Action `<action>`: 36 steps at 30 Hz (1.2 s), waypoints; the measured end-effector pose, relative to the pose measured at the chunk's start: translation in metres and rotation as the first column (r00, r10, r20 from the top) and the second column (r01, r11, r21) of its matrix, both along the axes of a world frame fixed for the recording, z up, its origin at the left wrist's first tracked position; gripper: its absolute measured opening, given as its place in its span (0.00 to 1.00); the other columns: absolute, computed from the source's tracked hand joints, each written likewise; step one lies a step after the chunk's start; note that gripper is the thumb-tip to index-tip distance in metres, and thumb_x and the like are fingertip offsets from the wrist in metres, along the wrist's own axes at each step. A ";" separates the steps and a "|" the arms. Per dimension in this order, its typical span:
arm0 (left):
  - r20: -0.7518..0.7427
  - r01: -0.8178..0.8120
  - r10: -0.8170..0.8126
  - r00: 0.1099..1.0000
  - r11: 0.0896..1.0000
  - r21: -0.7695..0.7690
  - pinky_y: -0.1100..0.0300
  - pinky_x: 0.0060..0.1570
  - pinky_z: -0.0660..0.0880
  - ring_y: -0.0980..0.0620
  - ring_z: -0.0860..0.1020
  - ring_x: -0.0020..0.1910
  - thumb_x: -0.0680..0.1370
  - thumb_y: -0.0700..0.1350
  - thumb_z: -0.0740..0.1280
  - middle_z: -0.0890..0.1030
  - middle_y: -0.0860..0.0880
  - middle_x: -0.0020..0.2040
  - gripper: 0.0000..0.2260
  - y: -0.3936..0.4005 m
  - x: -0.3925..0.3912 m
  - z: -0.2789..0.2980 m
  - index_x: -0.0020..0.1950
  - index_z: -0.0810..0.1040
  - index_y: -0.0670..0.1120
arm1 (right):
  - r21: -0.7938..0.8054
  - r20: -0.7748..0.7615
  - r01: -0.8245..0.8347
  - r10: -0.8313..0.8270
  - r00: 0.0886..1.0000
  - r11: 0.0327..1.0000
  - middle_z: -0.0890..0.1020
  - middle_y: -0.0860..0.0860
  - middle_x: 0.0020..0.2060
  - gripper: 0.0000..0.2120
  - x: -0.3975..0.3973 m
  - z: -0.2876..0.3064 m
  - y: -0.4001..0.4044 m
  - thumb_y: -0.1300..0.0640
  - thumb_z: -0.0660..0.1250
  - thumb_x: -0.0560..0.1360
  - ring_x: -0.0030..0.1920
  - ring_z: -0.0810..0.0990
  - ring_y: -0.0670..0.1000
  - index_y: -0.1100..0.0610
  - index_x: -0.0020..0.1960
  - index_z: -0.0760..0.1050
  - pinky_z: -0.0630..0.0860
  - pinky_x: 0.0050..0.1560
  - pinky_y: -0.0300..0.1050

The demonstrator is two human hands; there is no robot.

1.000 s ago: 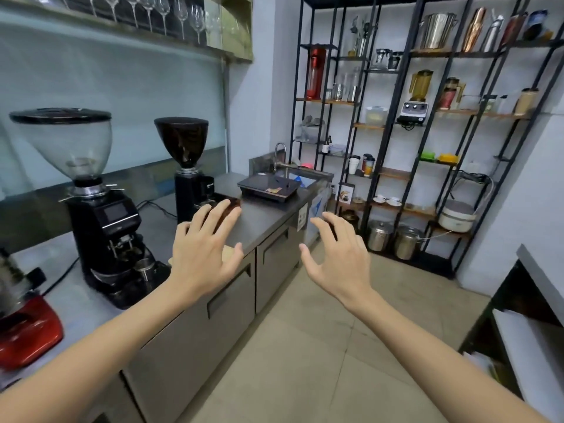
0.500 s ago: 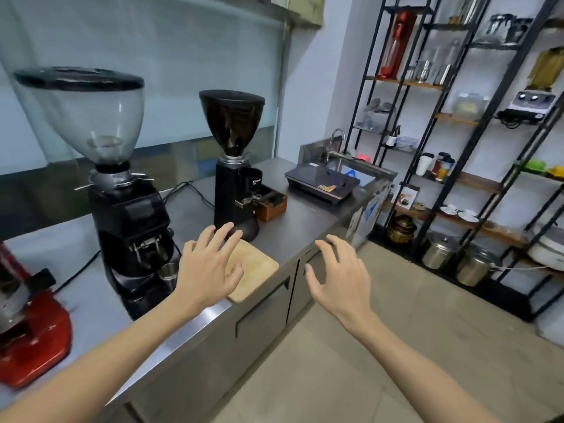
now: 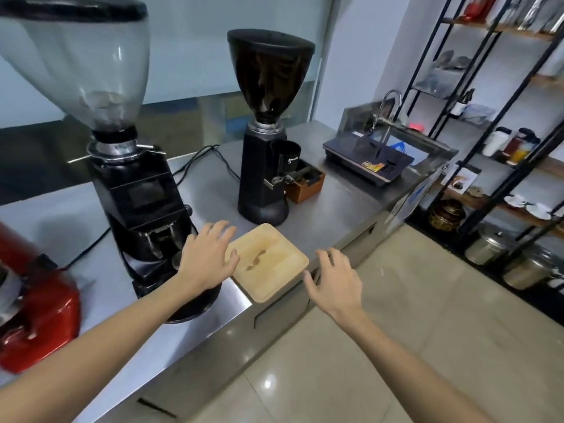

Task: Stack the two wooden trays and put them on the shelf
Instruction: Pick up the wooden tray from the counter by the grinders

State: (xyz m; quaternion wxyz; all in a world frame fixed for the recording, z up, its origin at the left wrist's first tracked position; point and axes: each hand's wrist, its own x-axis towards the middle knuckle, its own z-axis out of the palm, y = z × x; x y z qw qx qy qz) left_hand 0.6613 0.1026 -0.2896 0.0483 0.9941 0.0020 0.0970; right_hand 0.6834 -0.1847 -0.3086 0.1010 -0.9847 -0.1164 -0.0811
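Note:
A light square wooden tray (image 3: 270,262) lies flat at the front edge of the steel counter (image 3: 341,199), with a dark stain on its middle. I cannot tell whether it is one tray or two stacked. My left hand (image 3: 207,259) hovers over its left edge, fingers spread, holding nothing. My right hand (image 3: 335,282) is just off its right corner, in front of the counter edge, also open and empty. The black metal shelf (image 3: 500,123) with wooden boards stands at the right.
Two black coffee grinders (image 3: 143,190) (image 3: 264,148) stand right behind the tray. A brown wooden box (image 3: 306,184) and a dark scale (image 3: 366,158) sit further right, a red machine (image 3: 36,303) at far left. Steel pots (image 3: 488,245) stand under the shelf. Tiled floor lies to the right.
The view has moved closer to the counter and turned down. Both hands have come in to either side of the wooden tray, which was hidden behind the left hand a second ago.

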 end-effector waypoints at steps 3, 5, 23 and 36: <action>-0.077 -0.020 0.020 0.997 1.000 0.008 0.48 0.51 0.75 0.45 0.72 0.67 0.77 0.56 0.60 0.72 0.49 0.73 0.25 0.005 0.024 -0.018 0.73 0.71 0.49 | -0.027 -0.097 -0.003 0.001 0.995 1.000 0.75 0.51 0.61 0.24 0.027 -0.017 0.008 0.38 0.62 0.77 0.63 0.75 0.55 0.53 0.64 0.73 0.78 0.48 0.51; -0.121 -0.036 0.033 0.992 0.999 -0.016 0.48 0.53 0.75 0.45 0.72 0.67 0.78 0.55 0.61 0.71 0.49 0.74 0.25 0.005 0.043 -0.030 0.74 0.70 0.49 | -0.043 -0.138 -0.025 0.019 0.990 0.999 0.75 0.51 0.60 0.24 0.048 -0.030 0.013 0.37 0.61 0.77 0.62 0.75 0.55 0.53 0.64 0.72 0.77 0.47 0.51; -0.609 -0.306 0.310 0.730 0.945 0.114 0.43 0.61 0.69 0.44 0.68 0.67 0.78 0.62 0.56 0.79 0.46 0.62 0.25 0.017 0.150 -0.126 0.67 0.71 0.47 | 0.057 -0.610 0.004 0.032 0.792 0.998 0.71 0.54 0.63 0.39 0.180 -0.125 0.020 0.32 0.67 0.72 0.58 0.80 0.60 0.52 0.74 0.61 0.74 0.46 0.51; -0.612 -0.429 0.362 0.703 0.902 0.042 0.48 0.62 0.71 0.42 0.68 0.62 0.80 0.59 0.56 0.79 0.44 0.61 0.23 0.012 0.153 -0.141 0.69 0.73 0.48 | 0.187 -0.727 0.112 0.060 0.684 0.976 0.71 0.55 0.58 0.31 0.195 -0.135 0.021 0.38 0.72 0.70 0.55 0.80 0.59 0.53 0.66 0.67 0.79 0.55 0.48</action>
